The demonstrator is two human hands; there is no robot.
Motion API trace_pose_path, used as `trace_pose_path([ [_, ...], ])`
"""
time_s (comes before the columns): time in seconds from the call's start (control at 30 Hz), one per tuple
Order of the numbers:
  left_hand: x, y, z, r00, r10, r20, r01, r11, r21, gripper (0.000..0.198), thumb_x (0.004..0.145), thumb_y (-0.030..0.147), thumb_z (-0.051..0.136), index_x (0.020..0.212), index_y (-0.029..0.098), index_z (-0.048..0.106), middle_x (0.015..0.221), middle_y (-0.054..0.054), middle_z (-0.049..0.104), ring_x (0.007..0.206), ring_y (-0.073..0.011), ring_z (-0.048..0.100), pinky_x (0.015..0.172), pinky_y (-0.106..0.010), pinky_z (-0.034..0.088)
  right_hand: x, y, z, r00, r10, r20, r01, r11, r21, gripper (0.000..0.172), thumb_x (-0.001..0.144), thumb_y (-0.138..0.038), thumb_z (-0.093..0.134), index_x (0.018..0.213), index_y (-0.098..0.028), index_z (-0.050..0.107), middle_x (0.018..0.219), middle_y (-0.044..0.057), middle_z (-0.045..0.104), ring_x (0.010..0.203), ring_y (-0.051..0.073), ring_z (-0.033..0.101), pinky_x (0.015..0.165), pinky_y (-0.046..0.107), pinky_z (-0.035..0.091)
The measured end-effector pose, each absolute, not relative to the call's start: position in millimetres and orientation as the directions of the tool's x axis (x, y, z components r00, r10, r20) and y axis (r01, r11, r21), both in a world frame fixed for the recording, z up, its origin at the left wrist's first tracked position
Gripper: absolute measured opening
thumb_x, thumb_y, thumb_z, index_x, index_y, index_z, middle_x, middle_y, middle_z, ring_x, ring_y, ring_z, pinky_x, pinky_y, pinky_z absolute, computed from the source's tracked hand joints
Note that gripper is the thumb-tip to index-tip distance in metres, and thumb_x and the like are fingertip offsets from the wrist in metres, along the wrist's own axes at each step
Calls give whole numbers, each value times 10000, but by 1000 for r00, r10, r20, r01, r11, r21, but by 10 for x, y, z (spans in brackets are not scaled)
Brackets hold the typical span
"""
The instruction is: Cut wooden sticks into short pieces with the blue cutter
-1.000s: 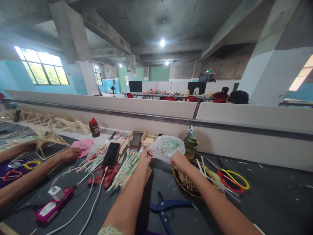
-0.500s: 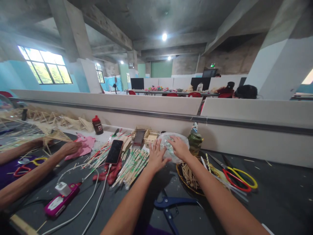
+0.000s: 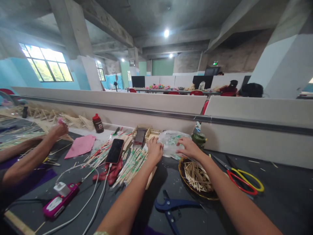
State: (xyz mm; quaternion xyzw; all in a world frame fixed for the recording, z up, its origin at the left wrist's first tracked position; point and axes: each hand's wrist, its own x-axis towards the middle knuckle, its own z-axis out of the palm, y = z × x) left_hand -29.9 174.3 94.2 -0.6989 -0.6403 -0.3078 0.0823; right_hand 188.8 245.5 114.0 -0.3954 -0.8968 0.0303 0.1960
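Note:
A crumpled clear plastic bag (image 3: pixel 171 138) with green printing or scraps lies between my two hands. My left hand (image 3: pixel 155 150) is at the bag's left edge, its fingers bent but not closed on anything visible. At the right edge, my right hand (image 3: pixel 190 148) has its thumb and fingers apart, curved toward the bag. Under my right forearm sits a round basket (image 3: pixel 182 182) of short wooden sticks (image 3: pixel 197 174). Paper-wrapped chopsticks (image 3: pixel 133 164) lie in a pile left of my left forearm.
Blue pipe cutters (image 3: pixel 171 205) lie in front of me; red- and yellow-handled scissors (image 3: pixel 244 179) lie right. A phone (image 3: pixel 114 151) is on a cable near a power strip (image 3: pixel 60 202). A small wooden crate (image 3: pixel 153 133) and green jar (image 3: pixel 199 138) stand behind. A co-worker's hand (image 3: pixel 58 130) is at left.
My hands have drawn back from on top of the bag to its two sides. Thin strips over the basket have gone from there. The co-worker's hand has risen off the pink cloth.

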Motion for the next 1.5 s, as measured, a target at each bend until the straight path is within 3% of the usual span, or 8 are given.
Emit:
trace_pose_path([
  [0.27,-244,1894,1082,-4,792,611,955,-177,237,254,882,304,509,816,180,721,1246,-108,561,1232,-269,393,1041,-457,314,1990,2528,1234,-550,743,382,748,642,-170,274,911,-273,449,869,-187,705,1004,85,664,963,193,562,865,310,406],
  [0.5,-205,1880,1127,46,794,606,943,-235,237,276,895,293,484,772,180,703,1199,-105,589,1211,-259,411,1045,-458,319,1958,2530,1247,-531,808,256,817,568,-98,294,896,-258,450,795,-156,706,903,113,680,909,211,588,846,298,399],
  [0.67,-214,1865,1003,115,816,566,930,-289,229,140,806,291,624,891,198,687,1246,-112,541,1228,-275,395,1034,-466,329,1961,2396,1251,-543,818,191,824,562,-67,238,825,-224,552,1022,-207,685,1090,84,658,1030,206,570,873,276,401],
  [0.83,-225,1748,889,137,816,561,897,-343,280,162,780,287,651,920,208,671,1314,-114,480,1276,-285,364,1055,-480,308,1901,2236,1264,-519,846,125,846,529,-68,152,794,-175,573,815,-206,719,922,75,703,897,210,635,778,265,440],
  [1.0,-359,1378,853,-163,707,688,824,-286,489,215,836,226,551,1038,206,625,1311,-124,465,1257,-271,391,1034,-472,340,1900,1879,1355,-401,845,353,860,480,-172,327,919,-241,403,1179,-207,599,1202,83,617,1055,184,578,879,265,407],
  [1.23,-475,728,623,-535,681,500,555,-163,816,193,804,197,516,975,206,605,1064,-79,600,1080,-247,536,936,-432,427,1593,1260,1050,-516,844,146,791,535,-297,156,823,-223,537,808,-229,692,860,24,719,851,173,638,721,235,398],
  [1.37,-473,519,486,-633,644,429,469,-123,875,198,837,203,459,993,199,580,1022,-78,608,998,-221,564,807,-350,483,1449,1079,928,-443,880,173,829,475,-296,207,870,-262,479,826,-235,679,860,37,718,826,186,643,690,250,401],
  [1.5,-492,432,374,-638,616,462,541,-69,838,189,889,216,397,999,207,551,1014,-85,591,964,-212,564,781,-334,482,1423,1102,928,-244,850,467,847,421,-323,332,932,-268,341,1093,-192,620,1080,102,670,984,221,599,839,312,426],
])
